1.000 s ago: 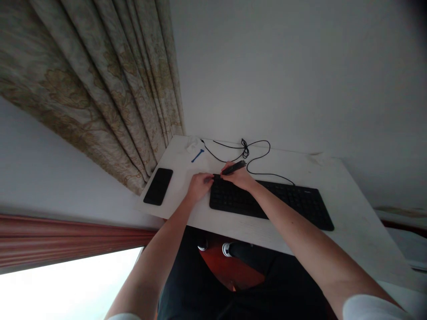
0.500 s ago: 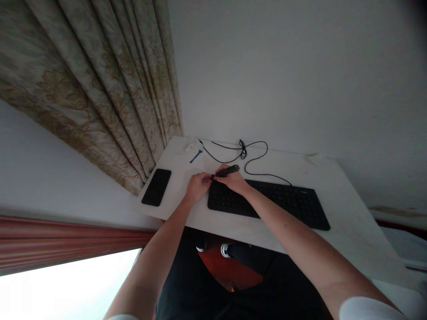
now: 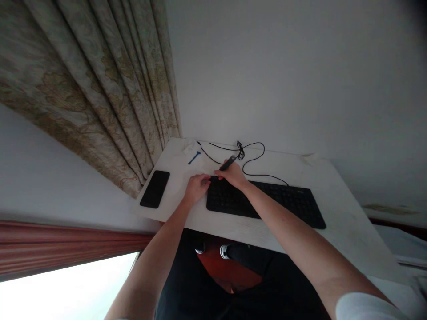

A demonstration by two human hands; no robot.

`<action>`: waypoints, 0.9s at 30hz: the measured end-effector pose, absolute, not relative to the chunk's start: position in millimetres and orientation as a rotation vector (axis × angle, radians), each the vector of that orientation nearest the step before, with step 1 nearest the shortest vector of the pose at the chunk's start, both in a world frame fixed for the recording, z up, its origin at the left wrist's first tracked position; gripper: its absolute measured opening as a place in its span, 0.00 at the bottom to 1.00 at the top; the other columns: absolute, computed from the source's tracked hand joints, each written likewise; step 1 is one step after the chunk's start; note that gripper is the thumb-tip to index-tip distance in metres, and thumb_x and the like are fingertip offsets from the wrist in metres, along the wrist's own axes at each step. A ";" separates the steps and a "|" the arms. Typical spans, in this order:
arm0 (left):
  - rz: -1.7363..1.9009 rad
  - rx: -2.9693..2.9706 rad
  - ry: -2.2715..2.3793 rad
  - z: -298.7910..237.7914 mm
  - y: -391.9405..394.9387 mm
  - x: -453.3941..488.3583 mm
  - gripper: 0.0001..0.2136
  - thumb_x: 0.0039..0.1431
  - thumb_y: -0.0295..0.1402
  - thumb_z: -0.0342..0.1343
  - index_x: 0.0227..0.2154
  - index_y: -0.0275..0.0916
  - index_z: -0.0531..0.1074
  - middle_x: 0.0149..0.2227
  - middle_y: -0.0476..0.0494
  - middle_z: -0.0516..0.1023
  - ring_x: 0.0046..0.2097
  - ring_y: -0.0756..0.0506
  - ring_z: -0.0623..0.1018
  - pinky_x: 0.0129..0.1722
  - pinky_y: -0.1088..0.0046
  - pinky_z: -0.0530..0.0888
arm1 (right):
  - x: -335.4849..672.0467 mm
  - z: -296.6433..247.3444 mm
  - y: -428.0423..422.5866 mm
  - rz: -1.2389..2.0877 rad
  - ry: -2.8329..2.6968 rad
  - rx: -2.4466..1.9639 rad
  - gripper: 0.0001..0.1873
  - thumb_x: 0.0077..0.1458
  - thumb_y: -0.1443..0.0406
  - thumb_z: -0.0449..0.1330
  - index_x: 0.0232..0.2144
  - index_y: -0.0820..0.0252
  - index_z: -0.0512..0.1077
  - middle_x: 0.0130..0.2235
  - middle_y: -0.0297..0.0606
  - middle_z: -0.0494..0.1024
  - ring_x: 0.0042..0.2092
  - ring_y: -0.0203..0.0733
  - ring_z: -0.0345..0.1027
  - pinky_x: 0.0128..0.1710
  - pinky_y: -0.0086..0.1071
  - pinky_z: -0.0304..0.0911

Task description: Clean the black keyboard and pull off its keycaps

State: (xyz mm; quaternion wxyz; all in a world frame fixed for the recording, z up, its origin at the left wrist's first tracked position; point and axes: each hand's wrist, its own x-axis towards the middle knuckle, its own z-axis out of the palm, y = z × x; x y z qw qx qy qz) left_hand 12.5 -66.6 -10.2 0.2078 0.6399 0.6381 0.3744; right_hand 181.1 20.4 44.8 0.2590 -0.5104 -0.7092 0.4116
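Black keyboard [image 3: 233, 198] flat on the white table [image 3: 343, 231], before me. My right hand [image 3: 232, 174] grips a dark pen-like tool [image 3: 228, 163], tilted, over its far left end; my left hand's [image 3: 196, 187] fingers bunch at that corner, pinch or not, cannot tell. Beyond: coiled cable [image 3: 240, 151], blue tool [image 3: 194, 158]. Leftward: phone [image 3: 155, 189].

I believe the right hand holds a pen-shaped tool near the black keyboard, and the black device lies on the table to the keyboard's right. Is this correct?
No: the black device lies on the table to the left of the black keyboard, as the head view shows. The right hand does hold a pen-shaped tool near the keyboard.
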 end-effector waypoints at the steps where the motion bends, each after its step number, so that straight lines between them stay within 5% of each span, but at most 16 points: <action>1: 1.044 1.792 1.779 -10.4 -66.3 12.7 0.09 0.61 0.27 0.58 0.42 0.40 0.79 0.42 0.43 0.84 0.46 0.44 0.81 0.53 0.64 0.74 | 181.5 43.6 22.6 1.146 -1.919 -1.387 0.11 0.47 0.63 0.70 0.22 0.61 0.72 0.21 0.37 0.78 0.24 0.40 0.74 0.25 0.28 0.64; 21: 1.030 1.863 1.770 -9.9 -61.0 13.6 0.07 0.65 0.33 0.57 0.40 0.41 0.81 0.39 0.45 0.84 0.43 0.44 0.80 0.49 0.64 0.74 | 189.6 25.0 55.8 1.670 -1.777 -1.155 0.17 0.38 0.67 0.72 0.22 0.58 0.65 0.19 0.29 0.73 0.22 0.35 0.68 0.23 0.26 0.62; 27: 1.029 1.923 1.746 -11.3 -60.9 13.5 0.08 0.65 0.32 0.56 0.40 0.41 0.80 0.40 0.44 0.82 0.43 0.44 0.79 0.49 0.64 0.74 | 186.2 34.5 50.7 1.572 -1.833 -1.278 0.16 0.39 0.70 0.71 0.21 0.58 0.64 0.19 0.30 0.72 0.22 0.36 0.68 0.22 0.26 0.62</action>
